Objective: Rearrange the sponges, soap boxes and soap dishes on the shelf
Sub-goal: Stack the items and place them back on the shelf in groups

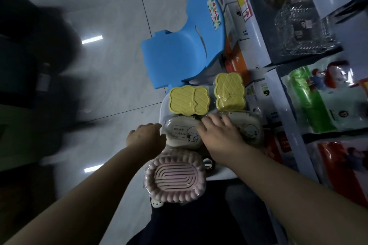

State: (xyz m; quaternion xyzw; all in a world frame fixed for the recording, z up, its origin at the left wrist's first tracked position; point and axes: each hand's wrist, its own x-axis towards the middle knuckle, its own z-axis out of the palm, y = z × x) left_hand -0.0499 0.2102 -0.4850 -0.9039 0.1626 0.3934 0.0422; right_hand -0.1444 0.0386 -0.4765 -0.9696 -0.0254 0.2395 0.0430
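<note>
Two yellow quilted soap boxes (188, 100) (230, 94) lie side by side on a pale tray-like surface (162, 108) in front of me. Nearer are two cream soap boxes with cartoon prints, one on the left (184, 132) and one on the right (251, 129), both in clear wrap. A pink ribbed soap dish (175, 176) sits nearest, over my lap. My left hand (146, 137) touches the left cream box's side with curled fingers. My right hand (218, 133) lies flat, fingers spread, across both cream boxes. Neither hand clearly grips anything.
A blue plastic chair (179, 47) stands just beyond the tray on the tiled floor. The shelf unit (264, 53) runs along the right, holding glass dishes (302, 28), green rolls (310, 101) and red packets (338, 167). Dark blurred shapes fill the left.
</note>
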